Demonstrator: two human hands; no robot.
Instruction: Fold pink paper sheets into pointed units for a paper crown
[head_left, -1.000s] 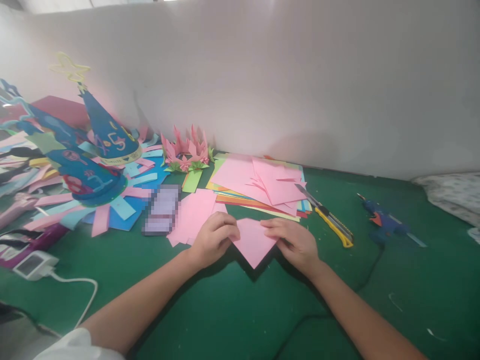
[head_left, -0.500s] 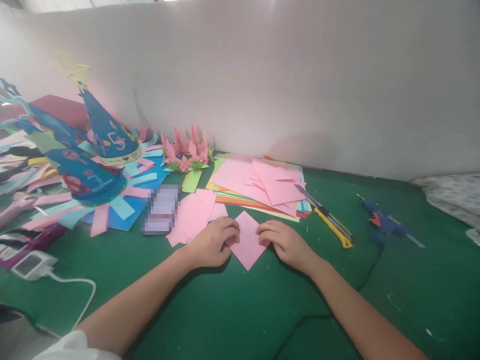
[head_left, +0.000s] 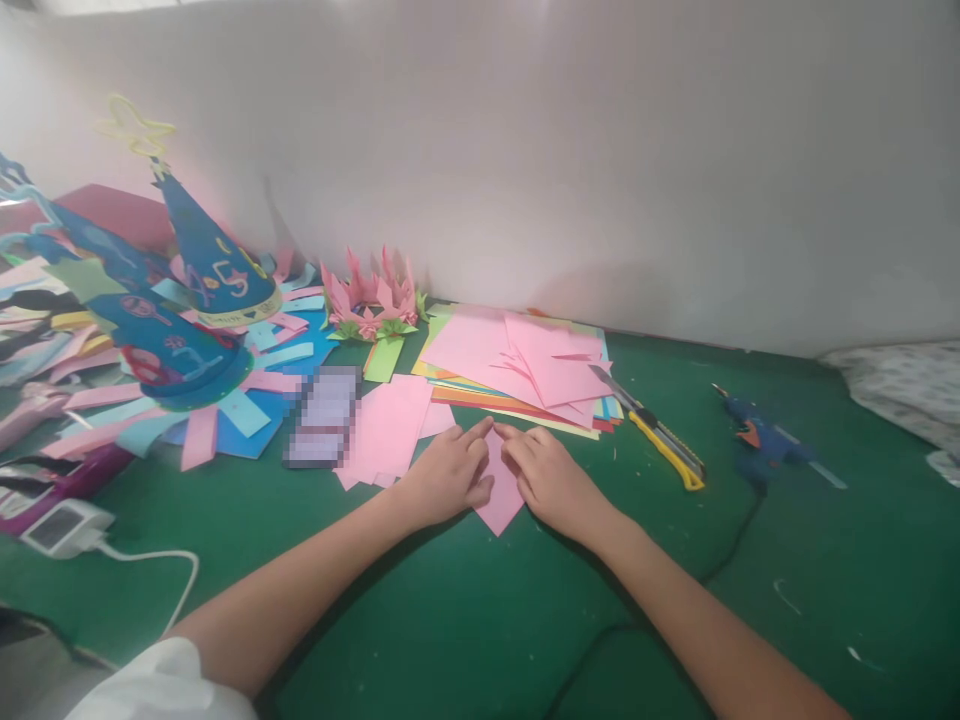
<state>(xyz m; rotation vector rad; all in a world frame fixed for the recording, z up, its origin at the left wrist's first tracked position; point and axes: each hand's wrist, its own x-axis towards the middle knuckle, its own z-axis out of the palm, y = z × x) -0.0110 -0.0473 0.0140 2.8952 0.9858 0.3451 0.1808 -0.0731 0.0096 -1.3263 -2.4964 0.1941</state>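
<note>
A square of pink paper lies on the green table in front of me, one corner pointing toward me. My left hand is bent over its left side, index finger reaching the far corner and thumb lower on the sheet. From the right, my right hand holds the other edge with curled fingers, its index fingertip at the same far corner. The two index fingertips nearly meet there. Both side corners of the paper are hidden under my hands.
Behind lies a stack of coloured paper. To the right are a yellow utility knife and a blue glue gun with a cord. Leftward are a phone, pink sheets, a pink paper crown and blue cone hats.
My hands have come closer together over the pink paper, and the index fingers now reach its far corner. The paper first looked folded over, then showed as a square before my hands covered its sides.
</note>
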